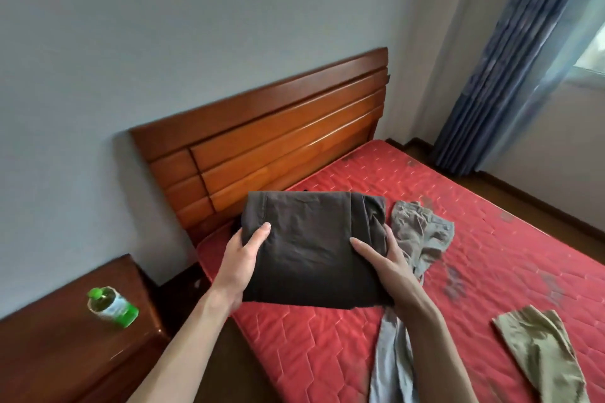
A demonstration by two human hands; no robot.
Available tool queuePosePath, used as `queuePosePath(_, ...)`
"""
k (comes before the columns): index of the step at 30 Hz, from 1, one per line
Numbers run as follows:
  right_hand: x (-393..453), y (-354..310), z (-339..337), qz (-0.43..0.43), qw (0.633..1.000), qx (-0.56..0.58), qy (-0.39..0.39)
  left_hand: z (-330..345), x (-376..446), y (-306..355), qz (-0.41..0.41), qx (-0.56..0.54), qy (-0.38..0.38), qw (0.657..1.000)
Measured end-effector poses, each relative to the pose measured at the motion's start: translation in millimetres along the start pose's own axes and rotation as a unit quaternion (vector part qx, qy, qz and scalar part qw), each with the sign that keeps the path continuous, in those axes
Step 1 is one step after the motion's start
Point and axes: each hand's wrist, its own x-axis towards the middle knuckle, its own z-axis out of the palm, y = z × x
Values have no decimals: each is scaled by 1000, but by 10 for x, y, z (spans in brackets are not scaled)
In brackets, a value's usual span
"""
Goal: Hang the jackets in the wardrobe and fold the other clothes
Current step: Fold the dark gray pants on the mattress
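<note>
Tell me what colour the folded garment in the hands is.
Dark brown; the folded garment shows best in the head view.

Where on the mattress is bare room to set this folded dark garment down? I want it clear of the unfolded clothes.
Free: the red mattress between the headboard and the crumpled khaki garment, and its far right side. Crowded: the near edge, with the grey garment and olive garment. Both hands, left and right, hold the folded dark garment.

Dark brown folded garment (311,249), red quilted mattress (491,239), green-capped bottle (113,306), blue curtain (510,59)
</note>
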Motion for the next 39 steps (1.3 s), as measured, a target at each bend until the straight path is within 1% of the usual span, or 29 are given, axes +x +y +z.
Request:
queuePosePath(5,153,40,780,6,998,25,-50,-785,-19,54,7,-15,56,998)
queuePosePath(13,443,66,1918,16,986,3,-167,-1913,-216,123,-13,-63,141,988)
queuePosePath(18,688,54,2631,25,970,-12,-241,-2418,-291,175,2,-82,227,970)
queuePosePath(22,983,56,3247,53,954,-5,-296,-2819,-228,279,-1,-84,296,951)
queuePosePath(25,1260,22,3741,76,940,-15,-333,-3100,-123,379,8,-91,349,933)
queuePosePath(31,1673,-75,4670,89,895,-41,-434,-3564,-75,567,15,-109,470,876)
queuePosePath(35,1761,-39,5261,100,861,-64,-495,-3822,-196,635,44,-119,531,838)
queuePosePath(37,1724,-19,5543,107,843,-69,-522,-3946,-296,662,58,-117,568,813)
queuePosePath(39,1668,26,5823,112,825,-72,-549,-4065,-414,674,59,-116,596,792)
